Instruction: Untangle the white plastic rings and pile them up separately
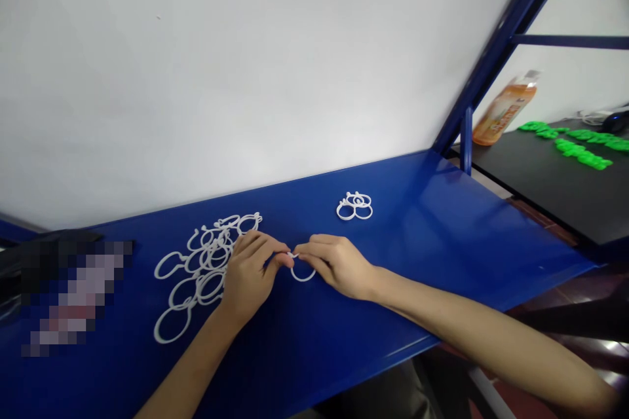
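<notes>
Between my two hands is a thin white plastic ring [303, 280], held just above or against the blue tabletop. My left hand [253, 268] pinches its upper left edge with thumb and forefinger. On the other side, my right hand [341, 265] grips the ring's top and right edge, fingers closed. The fingertips meet near a small end piece of the ring and partly hide it. Left of my left hand lies a loose heap of similar white rings [173, 326], some overlapping. A smaller cluster of white rings [363, 211] with little knobs lies beyond my right hand.
The blue table [407, 209] runs along a white wall. A dark bag-like item [59, 242] lies at the left, beside a blurred-out patch. Past the blue metal frame [484, 59], a black table [540, 177] bears an orange drink bottle [506, 111] and bright green pieces [582, 154].
</notes>
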`<act>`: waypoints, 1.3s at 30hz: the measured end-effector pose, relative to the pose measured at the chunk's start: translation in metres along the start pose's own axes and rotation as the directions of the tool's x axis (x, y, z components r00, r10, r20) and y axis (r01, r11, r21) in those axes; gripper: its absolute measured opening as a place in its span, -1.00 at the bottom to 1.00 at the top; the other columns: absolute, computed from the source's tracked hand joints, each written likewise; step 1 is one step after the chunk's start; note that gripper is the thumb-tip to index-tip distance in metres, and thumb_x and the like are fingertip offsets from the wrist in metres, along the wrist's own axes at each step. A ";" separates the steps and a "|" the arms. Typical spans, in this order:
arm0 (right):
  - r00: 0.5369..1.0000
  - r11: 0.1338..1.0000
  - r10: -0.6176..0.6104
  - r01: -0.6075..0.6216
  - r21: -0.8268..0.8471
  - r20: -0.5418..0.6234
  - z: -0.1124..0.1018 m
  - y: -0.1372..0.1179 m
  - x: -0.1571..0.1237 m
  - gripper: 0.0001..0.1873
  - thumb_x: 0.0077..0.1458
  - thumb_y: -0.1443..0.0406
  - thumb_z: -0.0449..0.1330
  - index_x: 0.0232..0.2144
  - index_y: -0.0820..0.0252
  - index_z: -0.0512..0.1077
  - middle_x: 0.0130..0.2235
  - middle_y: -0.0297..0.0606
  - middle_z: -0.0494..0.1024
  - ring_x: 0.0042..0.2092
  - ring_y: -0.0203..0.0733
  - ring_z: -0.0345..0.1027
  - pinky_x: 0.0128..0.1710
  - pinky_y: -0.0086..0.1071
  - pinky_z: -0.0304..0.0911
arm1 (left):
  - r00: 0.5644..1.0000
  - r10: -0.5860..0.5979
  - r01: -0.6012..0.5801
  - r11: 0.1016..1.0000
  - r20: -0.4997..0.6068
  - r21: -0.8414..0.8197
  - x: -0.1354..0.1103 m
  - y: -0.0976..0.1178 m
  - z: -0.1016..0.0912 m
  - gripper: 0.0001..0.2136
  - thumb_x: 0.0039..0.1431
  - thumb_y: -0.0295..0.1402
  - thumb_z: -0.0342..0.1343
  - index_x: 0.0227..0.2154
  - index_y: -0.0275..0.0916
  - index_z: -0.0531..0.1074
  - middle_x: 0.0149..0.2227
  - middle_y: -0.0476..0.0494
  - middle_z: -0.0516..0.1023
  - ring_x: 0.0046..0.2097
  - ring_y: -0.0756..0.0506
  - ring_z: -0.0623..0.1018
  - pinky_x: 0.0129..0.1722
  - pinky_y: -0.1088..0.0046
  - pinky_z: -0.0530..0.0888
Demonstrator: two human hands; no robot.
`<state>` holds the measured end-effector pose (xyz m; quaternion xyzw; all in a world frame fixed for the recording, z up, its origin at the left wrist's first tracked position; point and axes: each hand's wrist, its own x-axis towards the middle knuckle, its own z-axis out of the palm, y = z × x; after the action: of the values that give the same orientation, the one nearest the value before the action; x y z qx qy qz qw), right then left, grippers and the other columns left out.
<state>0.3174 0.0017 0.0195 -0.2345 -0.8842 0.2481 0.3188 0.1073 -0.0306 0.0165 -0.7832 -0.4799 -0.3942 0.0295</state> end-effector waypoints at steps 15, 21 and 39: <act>0.928 0.851 0.288 -0.361 -0.381 -0.235 -0.033 0.036 0.013 -0.66 0.39 0.24 0.02 -0.04 0.21 0.56 -0.12 -0.10 0.50 -0.24 -0.17 0.39 -0.32 -0.35 0.28 | 0.958 -0.224 0.136 0.905 0.177 0.403 -0.008 -0.054 0.000 -0.53 0.38 -0.05 -0.11 0.09 -0.28 0.45 0.07 -0.33 0.55 0.13 -0.38 0.42 0.12 -0.05 0.33; 0.773 0.698 0.443 -0.615 -0.367 -0.454 -0.064 0.078 0.014 -0.69 0.34 0.24 0.07 -0.13 0.15 0.61 -0.19 -0.13 0.51 -0.18 -0.09 0.37 -0.20 -0.27 0.28 | 0.968 -0.138 0.052 0.928 0.210 0.368 -0.012 -0.047 0.004 -0.76 0.30 -0.18 0.07 -0.13 -0.15 0.55 -0.11 -0.21 0.63 0.05 -0.35 0.44 0.10 -0.07 0.33; 0.888 0.842 0.167 -0.355 -0.407 -0.430 -0.048 0.060 0.015 -0.67 0.31 0.27 0.07 -0.01 0.21 0.55 -0.12 -0.03 0.50 -0.05 0.05 0.29 0.02 -0.05 0.28 | 0.990 -0.105 0.107 0.994 0.099 -0.022 0.000 -0.002 0.000 -0.88 0.34 -0.32 0.04 -0.15 -0.17 0.44 -0.25 -0.07 0.62 -0.25 -0.08 0.62 -0.22 0.37 0.57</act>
<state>0.3551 0.0707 0.0231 -0.4688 -0.7981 0.0161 0.3781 0.1054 -0.0297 0.0158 -0.7752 -0.5162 -0.3632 -0.0258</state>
